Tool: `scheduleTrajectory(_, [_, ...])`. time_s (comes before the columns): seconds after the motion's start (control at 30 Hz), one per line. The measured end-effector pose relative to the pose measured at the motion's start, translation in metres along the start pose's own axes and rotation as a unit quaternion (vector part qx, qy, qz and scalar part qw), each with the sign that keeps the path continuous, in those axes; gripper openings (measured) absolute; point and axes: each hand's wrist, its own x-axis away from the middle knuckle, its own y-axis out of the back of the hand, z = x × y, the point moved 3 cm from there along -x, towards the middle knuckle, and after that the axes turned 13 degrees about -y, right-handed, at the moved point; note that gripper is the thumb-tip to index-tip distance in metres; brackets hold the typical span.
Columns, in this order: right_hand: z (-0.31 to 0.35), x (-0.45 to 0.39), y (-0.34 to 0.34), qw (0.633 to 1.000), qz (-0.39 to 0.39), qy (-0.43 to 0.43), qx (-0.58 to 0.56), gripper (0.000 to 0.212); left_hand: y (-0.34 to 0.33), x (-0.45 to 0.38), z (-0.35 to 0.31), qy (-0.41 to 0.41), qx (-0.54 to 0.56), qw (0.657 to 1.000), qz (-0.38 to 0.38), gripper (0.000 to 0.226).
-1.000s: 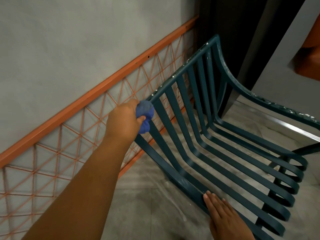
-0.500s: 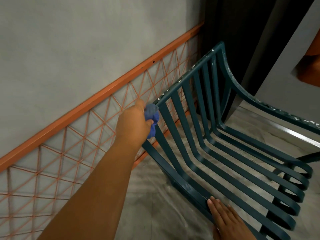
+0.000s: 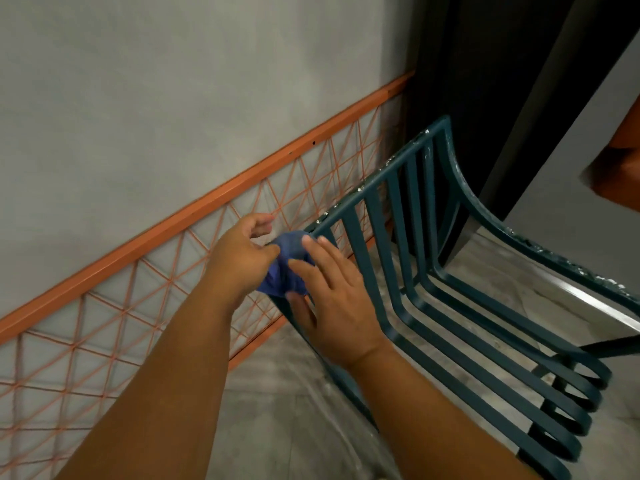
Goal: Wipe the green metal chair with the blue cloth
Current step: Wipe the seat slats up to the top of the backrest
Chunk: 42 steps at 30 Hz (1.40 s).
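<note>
The blue cloth (image 3: 285, 268) sat bunched at the left end of the green metal chair's (image 3: 408, 268) top rail, between both hands. The left hand (image 3: 242, 256) pinched it between thumb and curled fingers — a closed grip on the fabric. The right hand (image 3: 332, 299) lay over the cloth with fingers nearly straight, open, pressing it against the outermost slat. Behind stood an orange wire grid panel (image 3: 138, 289) against the grey wall (image 3: 173, 98).
</note>
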Motion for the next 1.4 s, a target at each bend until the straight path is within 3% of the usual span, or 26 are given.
scheduleTrajectory(0.13, [0.030, -0.051, -0.012, 0.996, 0.060, 0.057, -0.015, 0.047, 0.012, 0.004, 0.001, 0.034, 0.084, 0.994, -0.058, 0.044])
scheduleTrajectory(0.23, [0.027, -0.055, -0.033, 0.989, 0.129, 0.052, 0.047, 0.050, 0.021, 0.005, 0.005, 0.052, 0.117, 0.987, -0.096, 0.043])
scheduleTrajectory(0.3, [0.023, -0.051, -0.042, 0.986, 0.125, 0.063, 0.086, 0.047, 0.024, 0.006, 0.010, 0.062, 0.115, 0.986, -0.105, 0.044])
scheduleTrajectory(0.43, [0.007, -0.056, -0.041, 0.987, 0.097, 0.104, 0.071, 0.034, 0.024, 0.013, 0.012, 0.046, 0.062, 0.991, -0.106, 0.040])
scheduleTrajectory(0.53, [0.002, -0.063, -0.036, 0.991, 0.087, 0.084, 0.061, 0.027, 0.019, 0.018, 0.010, 0.038, 0.040, 0.995, -0.082, 0.031])
scheduleTrajectory(0.6, [0.005, -0.060, -0.036, 0.990, 0.091, 0.082, 0.065, 0.028, 0.016, 0.020, 0.009, 0.032, 0.023, 0.997, -0.073, 0.029])
scheduleTrajectory(0.73, [-0.012, -0.062, -0.027, 0.978, 0.122, 0.161, 0.046, 0.044, 0.012, 0.019, 0.006, 0.023, -0.007, 0.997, -0.067, 0.026])
scheduleTrajectory(0.8, [-0.031, -0.079, -0.015, 0.985, 0.112, 0.125, 0.044, 0.056, 0.009, 0.018, 0.006, 0.016, -0.038, 0.998, -0.047, 0.024])
scheduleTrajectory(0.9, [-0.039, -0.094, -0.009, 0.994, 0.092, 0.044, 0.043, 0.051, 0.003, 0.020, 0.006, 0.011, -0.112, 0.993, -0.029, 0.018])
scheduleTrajectory(1.0, [-0.029, -0.083, -0.021, 0.990, 0.103, 0.085, 0.044, 0.039, -0.003, 0.022, 0.003, 0.008, -0.173, 0.983, -0.055, 0.008])
scheduleTrajectory(1.1, [-0.044, -0.081, -0.016, 0.984, 0.127, 0.123, 0.026, 0.047, -0.010, 0.023, 0.002, 0.025, -0.215, 0.974, -0.059, 0.011])
scheduleTrajectory(1.27, [-0.056, -0.101, -0.003, 0.997, 0.074, 0.005, 0.024, 0.053, -0.013, 0.021, -0.002, 0.053, -0.232, 0.969, -0.063, 0.013])
scheduleTrajectory(1.4, [-0.043, -0.081, -0.018, 0.990, 0.124, 0.058, 0.026, 0.058, -0.014, 0.019, -0.006, 0.078, -0.264, 0.960, -0.047, 0.017])
